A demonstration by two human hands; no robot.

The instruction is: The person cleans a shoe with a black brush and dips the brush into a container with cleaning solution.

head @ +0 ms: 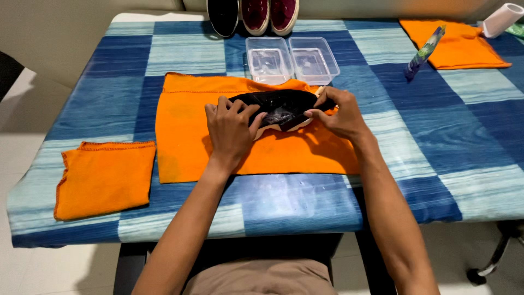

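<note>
Covering most of the view is a table with a blue checked top. On its middle lies a large orange cloth, spread flat, its far edge just under two clear tubs that stand side by side, touching. A smaller orange cloth, folded, lies well apart to the left near the table's front edge. A third folded cloth sits at the far right corner, with a slim tube lying tilted across its left edge and a white roll just beyond it. At the far edge three shoes stand in a row, one dark and two maroon inside, only their near ends in view.

On the large cloth, toward its upper right part, lies a black shoe on its side, a pale sole showing along its lower edge. The left hand rests on the shoe's left end, fingers curled and pressing down on the black upper, closed around it rather than spread flat. The right hand grips the shoe's right end, thumb and fingertips pinched on the dark material near the sole. Both forearms reach in from the bottom of the view, over the table's front edge.
</note>
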